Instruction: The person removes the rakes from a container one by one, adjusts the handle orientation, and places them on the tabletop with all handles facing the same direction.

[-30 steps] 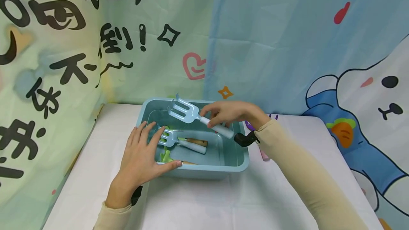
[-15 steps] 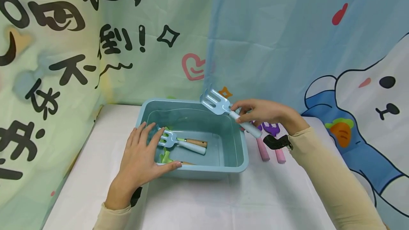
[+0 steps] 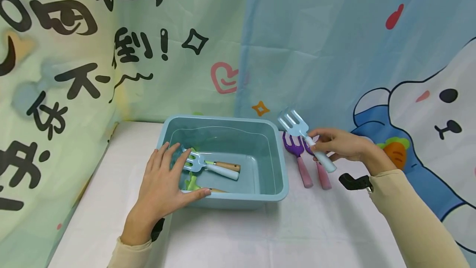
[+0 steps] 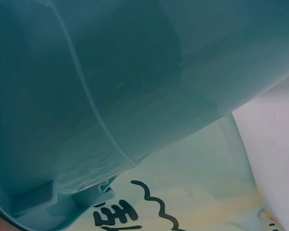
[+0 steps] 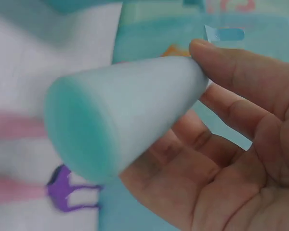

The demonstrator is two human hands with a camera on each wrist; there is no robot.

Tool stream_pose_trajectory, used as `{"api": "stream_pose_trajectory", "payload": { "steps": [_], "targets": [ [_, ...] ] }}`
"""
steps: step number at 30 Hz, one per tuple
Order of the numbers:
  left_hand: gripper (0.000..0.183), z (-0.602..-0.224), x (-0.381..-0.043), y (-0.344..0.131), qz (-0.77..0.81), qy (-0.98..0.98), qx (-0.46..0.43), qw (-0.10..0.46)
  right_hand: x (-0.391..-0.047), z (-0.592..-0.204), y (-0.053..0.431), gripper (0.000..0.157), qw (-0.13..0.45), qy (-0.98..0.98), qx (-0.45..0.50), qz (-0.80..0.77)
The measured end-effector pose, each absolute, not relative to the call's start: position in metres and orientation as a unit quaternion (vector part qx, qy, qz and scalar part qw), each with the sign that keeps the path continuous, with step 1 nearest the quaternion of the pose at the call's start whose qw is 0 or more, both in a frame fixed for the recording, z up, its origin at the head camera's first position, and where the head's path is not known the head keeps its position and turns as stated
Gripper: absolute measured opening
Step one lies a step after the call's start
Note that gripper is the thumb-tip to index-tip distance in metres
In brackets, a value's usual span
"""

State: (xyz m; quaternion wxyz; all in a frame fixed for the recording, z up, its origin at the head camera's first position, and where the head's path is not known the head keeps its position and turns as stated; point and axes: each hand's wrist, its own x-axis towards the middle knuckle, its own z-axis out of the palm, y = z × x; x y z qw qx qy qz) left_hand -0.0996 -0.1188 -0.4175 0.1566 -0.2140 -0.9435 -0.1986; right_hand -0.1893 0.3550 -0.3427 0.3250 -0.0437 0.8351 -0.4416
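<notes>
The head view gives the whole layout around the blue-green tub (image 3: 245,197) on the white-covered bench (image 3: 230,235), including the pale blue fork (image 3: 297,127), raised to the right of the tub with its tines pointing up and back. The right wrist view adds what the head view does not show: the flat teal end of that fork's white handle, close up, with blurred pink handles and purple tines behind. The left wrist view shows mostly the tub's smooth wall and a piece of printed backdrop, the fingers out of sight. Of the two hands, the right hand (image 3: 340,142) pinches the fork's handle between thumb and fingers, to the right of the tub. The left hand (image 3: 163,177) is spread over the tub's left front corner, fingers extended, thumb on the front rim. Right of the tub, below the held fork, lie two purple forks (image 3: 305,173) with pink handles. Inside the tub, towards its left, lie another blue fork (image 3: 223,171) and two wooden-handled green tools (image 3: 228,166), partly hidden.
</notes>
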Motion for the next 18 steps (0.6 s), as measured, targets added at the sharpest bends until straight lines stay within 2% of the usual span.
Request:
{"api": "stream_pose_trajectory", "payload": {
  "steps": [4,11,18],
  "targets": [
    [0.110,-0.417,-0.099,-0.119,-0.195,-0.945,-0.212,0.156,-0.184,-0.361,0.381,0.056,0.314,0.835,0.000,-0.453],
    [0.109,-0.418,-0.100,-0.118,-0.198,-0.944,-0.212,0.157,-0.177,-0.387,0.421,0.056,0.307,0.819,0.077,-0.479],
    [0.109,-0.418,-0.100,-0.118,-0.197,-0.944,-0.213,0.158,-0.173,-0.408,0.450,0.064,0.300,0.819,0.151,-0.465]
  ]
}}
